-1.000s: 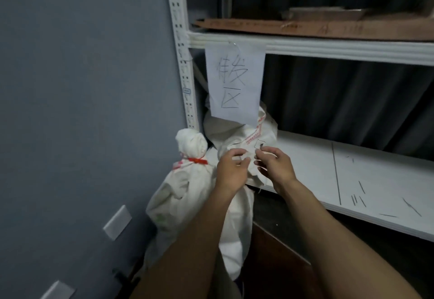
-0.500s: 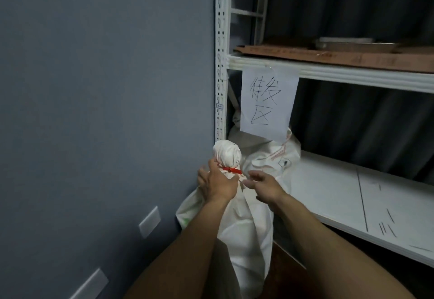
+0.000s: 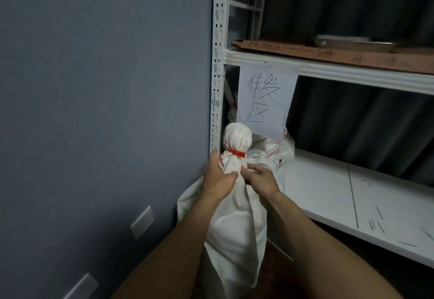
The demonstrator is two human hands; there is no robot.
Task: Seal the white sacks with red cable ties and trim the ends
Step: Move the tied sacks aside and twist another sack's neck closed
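Left hand (image 3: 218,179) grasps the neck of the white sack (image 3: 234,228), thumb across the front, just under the red cable tie (image 3: 237,152). Sack stands upright at frame centre, long axis vertical, bunched top pointing up beside the rack upright (image 3: 217,63). Tie rings the neck crosswise. Right hand (image 3: 260,177) touches the neck from the right; I can't tell if it pinches cloth. Sack's base is cut off at the bottom edge. Tie's tail hard to make out. Second sack (image 3: 279,155) on the shelf (image 3: 328,193), half hidden by a handwritten paper sign (image 3: 265,96).
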